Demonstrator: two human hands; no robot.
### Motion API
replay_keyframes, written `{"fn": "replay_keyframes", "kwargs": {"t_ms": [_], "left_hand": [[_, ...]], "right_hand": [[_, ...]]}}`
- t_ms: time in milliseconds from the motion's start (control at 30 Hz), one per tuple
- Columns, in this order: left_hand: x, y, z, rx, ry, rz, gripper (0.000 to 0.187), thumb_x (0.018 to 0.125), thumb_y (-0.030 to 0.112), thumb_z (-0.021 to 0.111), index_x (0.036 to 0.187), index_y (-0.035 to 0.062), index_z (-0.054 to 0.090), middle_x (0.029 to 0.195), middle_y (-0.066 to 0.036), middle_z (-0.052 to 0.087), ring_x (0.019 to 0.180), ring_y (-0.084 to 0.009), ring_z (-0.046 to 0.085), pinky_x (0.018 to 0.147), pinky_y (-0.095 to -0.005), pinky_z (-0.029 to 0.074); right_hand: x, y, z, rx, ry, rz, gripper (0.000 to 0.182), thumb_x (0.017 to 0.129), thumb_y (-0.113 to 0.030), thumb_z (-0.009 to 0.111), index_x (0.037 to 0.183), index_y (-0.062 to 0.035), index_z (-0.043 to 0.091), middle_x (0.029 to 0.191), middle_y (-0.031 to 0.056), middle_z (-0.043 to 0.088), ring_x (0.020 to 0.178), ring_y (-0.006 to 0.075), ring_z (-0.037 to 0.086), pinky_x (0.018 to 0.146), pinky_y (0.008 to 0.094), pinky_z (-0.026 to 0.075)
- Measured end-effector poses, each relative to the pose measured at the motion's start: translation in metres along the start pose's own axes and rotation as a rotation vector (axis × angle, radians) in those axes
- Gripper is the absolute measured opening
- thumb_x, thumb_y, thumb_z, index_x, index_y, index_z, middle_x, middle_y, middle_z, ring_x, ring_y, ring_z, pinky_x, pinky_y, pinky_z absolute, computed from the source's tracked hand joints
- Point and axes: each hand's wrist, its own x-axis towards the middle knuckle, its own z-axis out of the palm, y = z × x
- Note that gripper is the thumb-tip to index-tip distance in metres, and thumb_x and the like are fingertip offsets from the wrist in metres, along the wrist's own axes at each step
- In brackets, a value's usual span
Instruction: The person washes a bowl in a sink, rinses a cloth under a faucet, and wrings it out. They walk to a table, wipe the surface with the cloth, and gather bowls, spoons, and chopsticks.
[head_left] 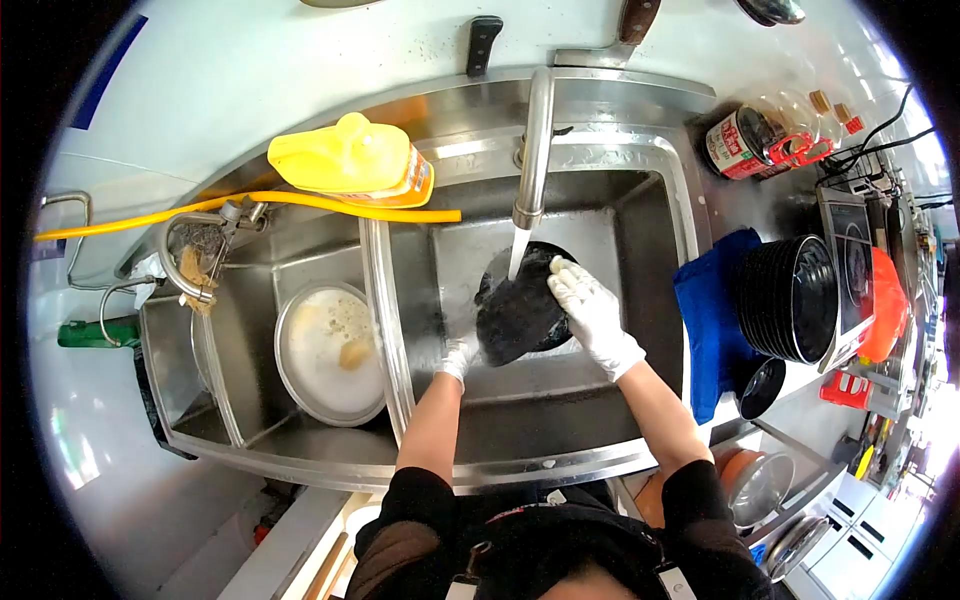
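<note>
A black dish [520, 322], wet and tilted, is held over the right sink basin [640, 420]. Water from the metal faucet [538, 140] runs onto its upper part. My right hand [592, 308], in a white glove, grips the dish's right edge with the fingers along the rim. At the lower left edge is my left hand [458, 358], also gloved, its fingers mostly hidden behind the dish. A second dark round edge shows behind the dish.
In the left basin stands a round pan [330, 385] of cloudy, foamy water. A yellow jug [345, 160] and a yellow hose [300, 200] lie behind it. Stacked black plates [790, 300] and a blue cloth [708, 320] are on the right, with bottles [740, 140] farther back.
</note>
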Motion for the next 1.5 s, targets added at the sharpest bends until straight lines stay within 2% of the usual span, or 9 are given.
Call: {"fn": "replay_keyframes", "kwargs": {"t_ms": [133, 300, 400, 633, 800, 967, 1067, 1300, 1500], "left_hand": [[-0.052, 0.141, 0.038, 0.046, -0.056, -0.641, 0.074, 0.087, 0.055, 0.055, 0.136, 0.0012, 0.044, 0.137, -0.014, 0.048, 0.131, -0.0264, 0.039, 0.109, -0.0371, 0.029], [-0.029, 0.134, 0.044, 0.540, -0.051, -0.634, 0.075, 0.084, 0.056, 0.059, 0.136, 0.0030, 0.045, 0.140, -0.016, 0.046, 0.130, -0.0307, 0.041, 0.108, -0.0417, 0.030], [-0.029, 0.138, 0.057, 0.274, 0.174, -0.581, 0.053, 0.086, 0.038, 0.061, 0.107, -0.0099, 0.058, 0.111, -0.030, 0.059, 0.075, -0.0349, 0.067, 0.066, -0.0414, 0.055], [-0.048, 0.248, 0.051, 1.585, 0.152, 0.296, 0.023, 0.084, 0.020, 0.056, 0.083, 0.0002, 0.067, 0.074, -0.022, 0.065, 0.071, -0.0311, 0.067, 0.059, -0.0403, 0.054], [-0.087, 0.338, 0.033, 1.573, 0.170, 0.803, 0.048, 0.075, 0.002, 0.054, 0.123, 0.0046, 0.053, 0.095, -0.014, 0.057, 0.073, -0.0278, 0.063, 0.063, -0.0397, 0.054], [-0.105, 0.378, 0.035, 1.422, 0.176, 1.013, 0.065, 0.069, -0.008, 0.054, 0.132, 0.0074, 0.049, 0.126, -0.016, 0.055, 0.107, -0.0314, 0.060, 0.084, -0.0381, 0.052], [-0.112, 0.374, 0.032, 1.337, 0.237, 1.022, 0.066, 0.068, -0.007, 0.056, 0.132, 0.0073, 0.048, 0.126, -0.017, 0.055, 0.109, -0.0307, 0.059, 0.087, -0.0380, 0.051], [-0.145, 0.374, 0.018, 1.232, 0.372, 0.918, 0.072, 0.063, -0.011, 0.059, 0.131, 0.0081, 0.050, 0.129, -0.014, 0.055, 0.115, -0.0299, 0.056, 0.094, -0.0380, 0.048], [-0.155, 0.364, 0.014, 1.126, 0.413, 0.842, 0.073, 0.063, -0.013, 0.059, 0.131, 0.0103, 0.051, 0.130, -0.014, 0.054, 0.116, -0.0302, 0.055, 0.096, -0.0374, 0.046]], "right_hand": [[-0.016, 0.016, -0.031, -0.077, 0.103, 0.091, 0.043, 0.066, 0.007, 0.057, 0.107, -0.0019, 0.063, 0.118, 0.0165, 0.062, 0.111, 0.0326, 0.059, 0.094, 0.0394, 0.049], [-0.047, 0.017, -0.078, -0.096, -0.109, -0.030, 0.040, 0.072, -0.004, 0.059, 0.112, -0.0029, 0.061, 0.122, 0.0150, 0.059, 0.115, 0.0301, 0.057, 0.099, 0.0389, 0.046], [-0.059, 0.005, -0.116, -0.236, -0.344, 0.009, 0.040, 0.079, -0.011, 0.052, 0.119, -0.0042, 0.056, 0.126, 0.0132, 0.057, 0.119, 0.0282, 0.053, 0.104, 0.0376, 0.041], [-0.067, 0.000, -0.231, -0.149, 0.451, 0.581, 0.017, 0.082, 0.002, 0.061, 0.098, 0.0003, 0.067, 0.098, 0.0158, 0.069, 0.088, 0.0278, 0.069, 0.079, 0.0346, 0.055], [-0.085, 0.045, -0.327, -0.350, 0.601, 1.007, 0.023, 0.087, -0.014, 0.065, 0.096, 0.0068, 0.062, 0.083, 0.0084, 0.063, 0.076, 0.0167, 0.052, 0.076, 0.0281, 0.043], [-0.130, 0.118, -0.342, 0.211, 0.754, 1.325, 0.034, 0.082, -0.015, 0.061, 0.111, 0.0032, 0.064, 0.094, 0.0079, 0.067, 0.084, 0.0147, 0.060, 0.077, 0.0249, 0.047], [-0.120, 0.112, -0.344, 0.006, 0.546, 1.625, 0.038, 0.081, -0.020, 0.062, 0.110, 0.0032, 0.064, 0.090, 0.0061, 0.067, 0.073, 0.0143, 0.059, 0.068, 0.0249, 0.046], [-0.152, 0.139, -0.356, -0.589, 0.256, 1.352, 0.035, 0.090, -0.031, 0.059, 0.099, 0.0018, 0.068, 0.082, 0.0162, 0.069, 0.077, 0.0237, 0.064, 0.074, 0.0320, 0.047], [-0.100, 0.064, -0.325, -0.653, 0.661, 0.869, 0.024, 0.090, -0.016, 0.060, 0.110, -0.0032, 0.065, 0.102, 0.0105, 0.068, 0.082, 0.0172, 0.064, 0.076, 0.0298, 0.051]]}}
